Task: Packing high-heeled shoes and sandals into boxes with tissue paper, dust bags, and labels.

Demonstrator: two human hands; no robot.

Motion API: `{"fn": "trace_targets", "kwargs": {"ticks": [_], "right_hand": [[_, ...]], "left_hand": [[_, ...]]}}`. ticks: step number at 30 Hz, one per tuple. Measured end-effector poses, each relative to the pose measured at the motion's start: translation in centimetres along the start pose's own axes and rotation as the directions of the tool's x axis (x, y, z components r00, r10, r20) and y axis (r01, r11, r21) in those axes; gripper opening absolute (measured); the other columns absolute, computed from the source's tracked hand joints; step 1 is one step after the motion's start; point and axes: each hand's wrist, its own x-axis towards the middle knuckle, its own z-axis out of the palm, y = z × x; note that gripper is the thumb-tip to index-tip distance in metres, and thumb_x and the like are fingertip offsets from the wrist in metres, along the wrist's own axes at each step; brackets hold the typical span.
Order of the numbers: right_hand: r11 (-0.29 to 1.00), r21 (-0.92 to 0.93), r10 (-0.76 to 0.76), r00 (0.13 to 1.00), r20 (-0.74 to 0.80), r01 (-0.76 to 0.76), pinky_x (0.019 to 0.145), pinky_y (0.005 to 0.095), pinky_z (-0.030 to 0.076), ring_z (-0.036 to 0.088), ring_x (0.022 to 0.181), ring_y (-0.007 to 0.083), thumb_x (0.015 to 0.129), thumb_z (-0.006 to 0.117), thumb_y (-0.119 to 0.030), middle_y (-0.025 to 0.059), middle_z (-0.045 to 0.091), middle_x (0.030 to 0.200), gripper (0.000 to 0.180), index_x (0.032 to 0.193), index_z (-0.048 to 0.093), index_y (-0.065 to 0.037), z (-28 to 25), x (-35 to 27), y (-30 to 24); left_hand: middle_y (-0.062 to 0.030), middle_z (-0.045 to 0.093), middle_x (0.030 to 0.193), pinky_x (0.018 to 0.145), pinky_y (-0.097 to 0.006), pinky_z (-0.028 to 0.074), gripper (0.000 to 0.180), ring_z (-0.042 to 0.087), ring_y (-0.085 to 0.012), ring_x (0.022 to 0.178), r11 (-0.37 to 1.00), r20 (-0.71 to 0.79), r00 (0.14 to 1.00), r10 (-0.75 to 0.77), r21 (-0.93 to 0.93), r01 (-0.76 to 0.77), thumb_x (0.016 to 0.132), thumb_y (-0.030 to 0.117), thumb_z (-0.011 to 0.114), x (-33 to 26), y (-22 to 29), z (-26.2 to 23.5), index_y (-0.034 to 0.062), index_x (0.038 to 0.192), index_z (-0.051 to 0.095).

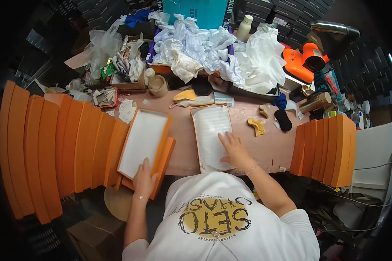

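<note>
A shallow orange box lid (144, 139) with a white inside lies left of centre, on top of another orange box piece (164, 167). My left hand (143, 180) is at its near right corner, the index finger over the white inside and the thumb outside the wall, so it seems to grip the edge; the other fingers are hard to make out. To the right lies an open box (211, 128) lined with white sheet material. Over its right side my right hand (236, 151) is spread, fingertips at the white lining.
Tall rows of orange boxes (65, 143) stand left, more orange boxes (322, 150) right. Crumpled white paper (191, 41) fills a bin behind. Yellow pieces (256, 127), a black oval pad (283, 120), a jar (158, 85) and an orange tool (298, 65) sit around the pink tabletop (178, 152).
</note>
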Motion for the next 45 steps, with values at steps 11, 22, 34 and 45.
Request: {"fn": "trace_targets", "kwargs": {"ticks": [11, 22, 34, 45], "right_hand": [[0.437, 0.831, 0.582, 0.813, 0.031, -0.345, 0.074, 0.0335, 0.052, 0.063, 0.089, 0.0217, 0.084, 0.062, -0.005, 0.0062, 0.065, 0.098, 0.01, 0.094, 0.064, -0.004, 3.2, -2.0, 4.9], [0.14, 0.754, -0.091, 0.75, 0.655, -0.642, 0.066, 0.0229, 0.052, 0.06, 0.075, 0.0077, 0.095, 0.056, -0.022, 0.0017, 0.063, 0.088, 0.025, 0.104, 0.064, 0.0, -6.3, -6.8, -0.3], [0.964, -0.189, 0.193, 0.981, 0.018, -0.187, 0.081, 0.0419, 0.044, 0.056, 0.093, 0.0343, 0.075, 0.07, -0.016, 0.0176, 0.057, 0.098, 0.075, 0.139, 0.034, -0.002, 7.6, 3.6, 0.8], [0.895, 0.357, 0.416, 0.788, -0.453, -0.267, 0.084, 0.0408, 0.039, 0.051, 0.092, 0.0343, 0.073, 0.076, -0.015, 0.0164, 0.053, 0.098, 0.073, 0.136, 0.043, -0.003, -2.4, -6.8, 5.9]], "left_hand": [[-0.0173, 0.063, 0.104, 0.084, -0.036, 0.049, 0.031, 0.061, -0.0318, 0.095, 0.702, 0.452, 0.616, 0.645, -0.669, -0.244, 0.087, 0.021, 0.062, 4.6, 13.4, 7.3, -0.0039, 0.105, 0.063], [-0.0202, 0.059, 0.111, 0.088, -0.038, 0.045, 0.034, 0.057, -0.0348, 0.1, 0.83, -0.224, 0.832, 0.508, -0.13, -0.542, 0.086, 0.02, 0.064, 10.7, 14.6, 13.7, 0.0025, 0.115, 0.059], [-0.0045, 0.058, 0.116, 0.075, -0.03, 0.045, 0.037, 0.057, -0.0165, 0.098, -0.098, 0.154, 0.905, -0.396, -0.987, 0.125, 0.089, 0.011, 0.058, 3.6, 4.4, 13.6, 0.0062, 0.125, 0.051], [-0.0049, 0.06, 0.111, 0.079, -0.028, 0.046, 0.031, 0.057, -0.0138, 0.098, -0.015, 0.076, 0.918, -0.39, -0.997, 0.076, 0.09, 0.01, 0.057, 4.1, 3.9, 13.1, 0.0027, 0.12, 0.053]]}}
